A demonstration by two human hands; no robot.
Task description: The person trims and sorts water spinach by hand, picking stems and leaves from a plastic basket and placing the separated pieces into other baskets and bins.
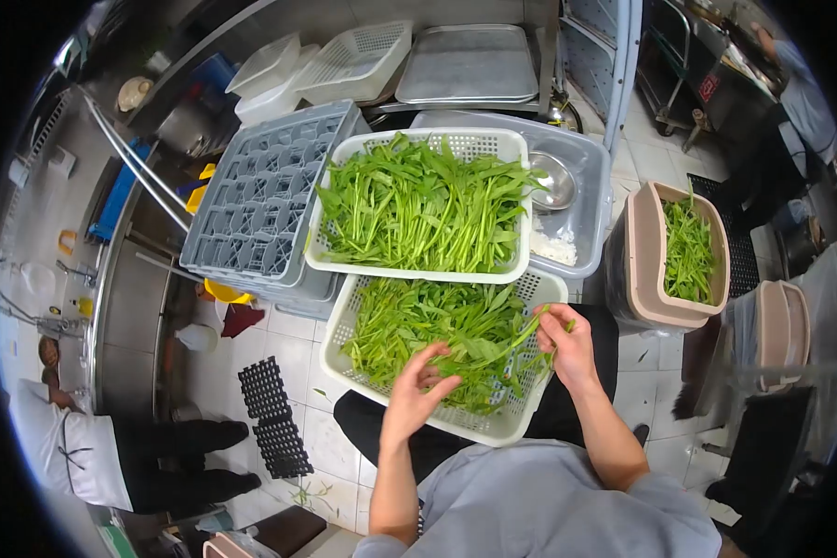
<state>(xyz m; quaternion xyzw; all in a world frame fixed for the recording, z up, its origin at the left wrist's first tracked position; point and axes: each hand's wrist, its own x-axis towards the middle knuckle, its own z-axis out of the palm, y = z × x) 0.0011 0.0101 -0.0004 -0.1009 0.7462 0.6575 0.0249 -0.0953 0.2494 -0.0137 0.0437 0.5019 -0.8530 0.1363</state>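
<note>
In the lower white basket, which rests at my lap, lies a loose heap of leafy greens that look like water spinach. My right hand pinches a green stalk above the basket's right side. My left hand is over the near left part of the heap, fingers apart and curved, with no stalk visible in its grip. Just beyond, an upper white basket holds more greens, their stems laid mostly side by side.
A grey tub with a metal bowl stands behind the baskets. Grey glass racks are stacked left. To the right is a beige bin of greens. One person stands left, another far right.
</note>
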